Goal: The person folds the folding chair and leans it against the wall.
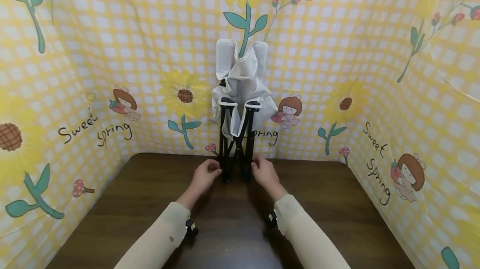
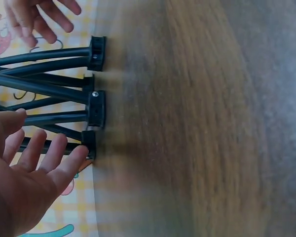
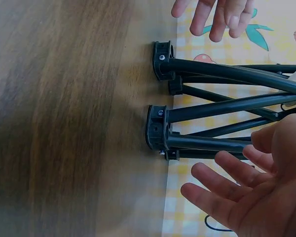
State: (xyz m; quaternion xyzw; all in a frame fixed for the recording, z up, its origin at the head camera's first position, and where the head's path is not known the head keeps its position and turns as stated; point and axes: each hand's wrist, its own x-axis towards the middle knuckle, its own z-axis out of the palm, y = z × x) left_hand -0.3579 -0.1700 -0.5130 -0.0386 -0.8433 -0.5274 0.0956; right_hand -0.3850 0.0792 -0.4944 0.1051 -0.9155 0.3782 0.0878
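Note:
A folded camping chair (image 1: 245,69) with white fabric and black tube legs stands upright at the back of the table. Its crossed legs end in black plastic feet (image 2: 95,109) on the tabletop. On the left side, my left hand (image 1: 204,175) is beside the lowest part of the legs, fingers spread and slightly bent in the left wrist view. My right hand (image 1: 265,172) mirrors it on the other side, its fingers loosely extended along the outer leg (image 3: 207,142). Neither hand is wrapped around a tube.
The brown wooden table (image 1: 232,231) reaches back to a wall cloth (image 1: 150,52) of yellow check with flowers and figures. This cloth also encloses the left and right sides. Dark wrist devices (image 1: 192,228) sit at both sleeves.

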